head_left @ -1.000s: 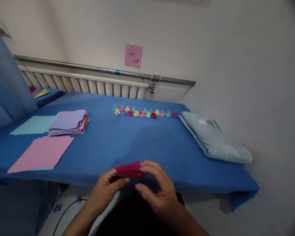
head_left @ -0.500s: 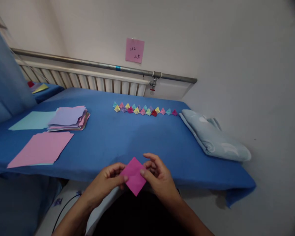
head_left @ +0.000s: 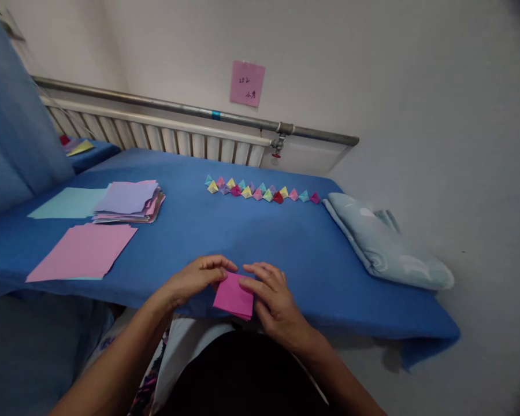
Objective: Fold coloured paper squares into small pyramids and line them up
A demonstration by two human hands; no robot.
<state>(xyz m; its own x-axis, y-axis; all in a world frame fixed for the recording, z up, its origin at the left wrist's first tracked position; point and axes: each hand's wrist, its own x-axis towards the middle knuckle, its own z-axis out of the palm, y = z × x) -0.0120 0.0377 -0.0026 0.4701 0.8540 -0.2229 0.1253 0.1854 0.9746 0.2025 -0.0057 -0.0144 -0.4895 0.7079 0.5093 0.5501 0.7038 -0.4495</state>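
A small folded magenta paper square (head_left: 234,296) is at the front edge of the blue-covered table, its sides now roughly level and its lower edge showing layers. My left hand (head_left: 199,277) pinches its upper left corner between thumb and fingers. On the right, my right hand (head_left: 275,297) holds the upper right part, thumb and fingers around that edge. Further back, two rows of small folded paper pieces (head_left: 247,193) in several colours lie across the table.
Pink sheets (head_left: 82,251), a mixed paper stack (head_left: 127,199) and light blue sheets (head_left: 65,203) lie left on the blue table cover (head_left: 182,231). A folded blanket (head_left: 385,245) is at right. Behind run a radiator (head_left: 169,138) and a pipe (head_left: 151,104).
The magenta paper has turned from a diamond to a square position and moved slightly up towards the table. Both hands have shifted to its upper corners. The whole view has shifted slightly.
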